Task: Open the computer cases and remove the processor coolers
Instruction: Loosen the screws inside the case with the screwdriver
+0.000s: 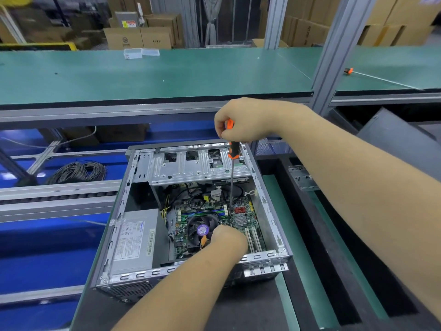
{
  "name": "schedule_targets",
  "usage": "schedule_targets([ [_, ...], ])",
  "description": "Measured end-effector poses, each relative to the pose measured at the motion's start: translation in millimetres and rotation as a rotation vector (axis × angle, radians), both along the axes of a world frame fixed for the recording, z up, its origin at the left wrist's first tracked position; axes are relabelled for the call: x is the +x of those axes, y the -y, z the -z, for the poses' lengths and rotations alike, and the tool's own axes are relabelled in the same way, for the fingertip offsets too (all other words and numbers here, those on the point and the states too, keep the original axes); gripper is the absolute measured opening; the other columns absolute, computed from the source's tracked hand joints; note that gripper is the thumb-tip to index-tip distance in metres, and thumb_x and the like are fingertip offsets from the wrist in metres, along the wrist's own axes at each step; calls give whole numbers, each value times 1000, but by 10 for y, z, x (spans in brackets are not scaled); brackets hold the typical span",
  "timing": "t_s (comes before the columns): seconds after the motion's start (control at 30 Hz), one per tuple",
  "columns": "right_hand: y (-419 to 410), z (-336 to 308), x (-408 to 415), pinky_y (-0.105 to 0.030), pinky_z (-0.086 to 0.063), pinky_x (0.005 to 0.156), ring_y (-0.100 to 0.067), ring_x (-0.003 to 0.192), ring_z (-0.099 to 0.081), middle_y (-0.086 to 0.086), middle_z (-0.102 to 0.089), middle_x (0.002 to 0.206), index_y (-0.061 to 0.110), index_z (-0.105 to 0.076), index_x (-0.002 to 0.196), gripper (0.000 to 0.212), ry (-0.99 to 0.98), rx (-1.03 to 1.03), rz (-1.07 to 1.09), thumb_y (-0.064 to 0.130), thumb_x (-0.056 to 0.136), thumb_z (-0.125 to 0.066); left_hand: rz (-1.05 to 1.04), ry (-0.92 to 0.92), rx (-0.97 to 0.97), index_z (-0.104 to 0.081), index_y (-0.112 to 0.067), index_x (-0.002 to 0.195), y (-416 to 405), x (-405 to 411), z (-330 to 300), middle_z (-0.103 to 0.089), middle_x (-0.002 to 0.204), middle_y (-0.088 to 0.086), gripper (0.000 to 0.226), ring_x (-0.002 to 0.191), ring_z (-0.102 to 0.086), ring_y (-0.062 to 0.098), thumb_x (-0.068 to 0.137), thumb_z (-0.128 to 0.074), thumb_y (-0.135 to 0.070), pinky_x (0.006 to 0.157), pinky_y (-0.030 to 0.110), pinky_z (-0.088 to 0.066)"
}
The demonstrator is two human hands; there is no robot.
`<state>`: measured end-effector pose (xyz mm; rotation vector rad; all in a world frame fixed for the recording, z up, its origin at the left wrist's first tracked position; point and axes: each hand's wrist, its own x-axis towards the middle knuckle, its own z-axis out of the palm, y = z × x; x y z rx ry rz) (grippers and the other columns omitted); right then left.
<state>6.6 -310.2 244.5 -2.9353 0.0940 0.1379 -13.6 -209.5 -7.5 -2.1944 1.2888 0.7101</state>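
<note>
An open grey computer case (263, 258) lies on its side in front of me, its motherboard exposed. The processor cooler (199, 231), a black fan with a purple round label, sits in the middle of the board. My right hand (248, 120) grips the orange-and-black handle of a long screwdriver (232, 177) above the case; its thin shaft runs straight down to the board at the cooler's right edge. My left hand (228, 237) reaches into the case and rests on the cooler's right side, fingers curled against it and hiding that corner.
A silver power supply (133, 244) fills the case's left side, and a metal drive cage (191, 163) spans its far end. A coil of cable (76, 172) lies on the left. A green shelf (167, 72) runs behind, with another screwdriver (349, 71) at right.
</note>
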Motion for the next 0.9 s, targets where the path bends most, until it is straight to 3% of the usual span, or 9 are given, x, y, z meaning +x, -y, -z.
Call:
schedule_targets([
  [0.1, -20, 8, 24, -36, -55, 65, -24, 78, -67, 0, -69, 88, 23, -65, 90, 13, -6, 19, 13, 22, 89, -52, 4, 7, 18, -63, -12, 119, 11, 15, 12, -62, 128, 7, 27, 110, -57, 32, 97, -50, -3, 83, 42, -41],
  [0.17, 1, 42, 51, -27, -46, 52, -19, 63, -65, 1, -67, 75, 19, -63, 88, 18, 40, 32, 45, 30, 96, -51, 50, 35, 39, -62, -14, 117, 16, 9, 5, -62, 124, 6, 24, 104, -56, 31, 97, -52, -4, 80, 41, -41],
  [0.27, 48, 76, 63, -22, -42, 50, -8, 46, -58, 5, -62, 65, 19, -60, 80, 26, 72, 26, 53, 33, 100, -50, 190, 146, 53, -57, -15, 98, 55, 10, -42, -59, 100, 4, 11, 88, -53, 29, 95, -56, -5, 73, 36, -42],
  [0.4, 84, 67, 48, -23, -44, 52, -9, 50, -59, 5, -63, 70, 18, -63, 83, 21, 56, 46, 54, 24, 98, -50, 247, 254, 13, -58, -15, 92, 117, 84, -121, -50, 76, -2, 18, 79, -49, 26, 95, -46, -1, 61, 30, -37],
  [0.53, 114, 71, 14, -27, -49, 55, -14, 58, -60, 5, -63, 74, 17, -65, 88, 19, 66, 45, 62, 22, 98, -50, 346, 400, -14, -55, -22, 91, 51, 123, -101, -41, 77, -9, 22, 75, -40, 17, 93, -45, -2, 72, 33, -29],
  [0.6, 128, 76, -3, -29, -53, 57, -11, 59, -59, 7, -61, 76, 17, -66, 93, 17, 83, 56, 60, 21, 97, -50, 342, 410, -42, -53, -29, 94, 19, 162, -78, -42, 84, -13, 30, 79, -41, 14, 91, -44, 0, 73, 35, -26],
  [0.73, 147, 81, -21, -23, -40, 59, -4, 70, -51, 9, -57, 89, 22, -64, 103, 17, 104, 73, 11, 18, 90, -56, 342, 390, -50, -51, -31, 94, -10, 210, -72, -45, 84, -11, 34, 82, -41, 14, 93, -43, 2, 74, 36, -25],
  [0.9, 139, 112, 27, -26, -37, 60, -4, 75, -49, 11, -52, 90, 23, -56, 106, 14, 129, 107, 29, 25, 91, -58, 357, 338, -62, -48, -16, 80, -20, 294, -93, -36, 67, -2, 25, 67, -34, 18, 99, -43, -1, 72, 36, -30],
])
